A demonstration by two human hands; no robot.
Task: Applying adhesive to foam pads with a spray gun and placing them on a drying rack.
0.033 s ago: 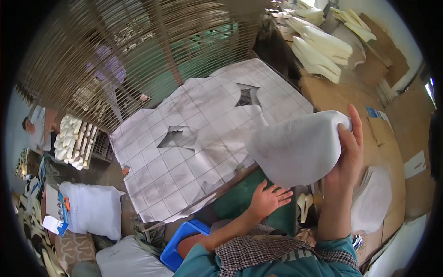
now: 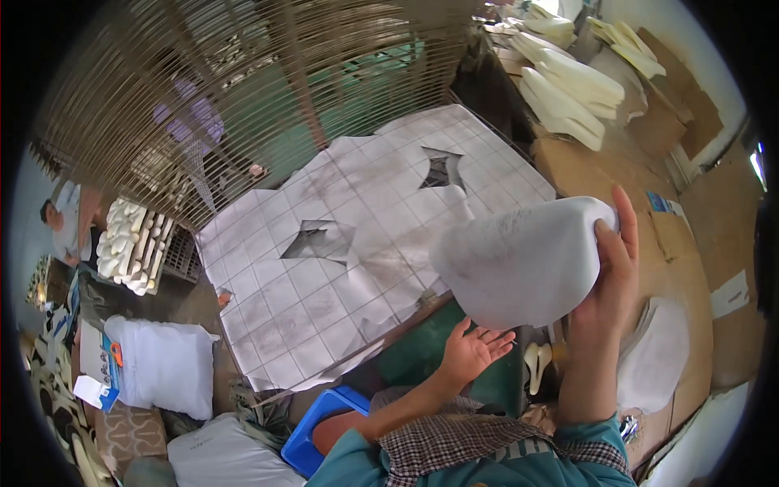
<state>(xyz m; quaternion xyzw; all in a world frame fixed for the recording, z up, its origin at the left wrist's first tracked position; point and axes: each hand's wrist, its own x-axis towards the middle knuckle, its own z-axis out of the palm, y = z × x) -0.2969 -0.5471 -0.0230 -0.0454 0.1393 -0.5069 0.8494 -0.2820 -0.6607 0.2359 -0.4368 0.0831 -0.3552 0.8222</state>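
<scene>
Nearest, left hand (image 2: 475, 351) open palm-up with fingers spread, touching nothing, cupped just under the white sheet (image 2: 523, 261) as if ready to catch it. Right hand (image 2: 608, 280) raised, thumb and fingers pinching the sheet's right edge, keeping it lifted clear of the paper-covered wire rack (image 2: 357, 243). Farther right, pale moulded pieces (image 2: 568, 93) stacked on cardboard, out of the way.

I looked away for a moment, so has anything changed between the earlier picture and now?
Nothing visibly changed. The right hand holds the white sheet raised, and the left hand is open beneath it, above the paper-covered wire rack.
</scene>
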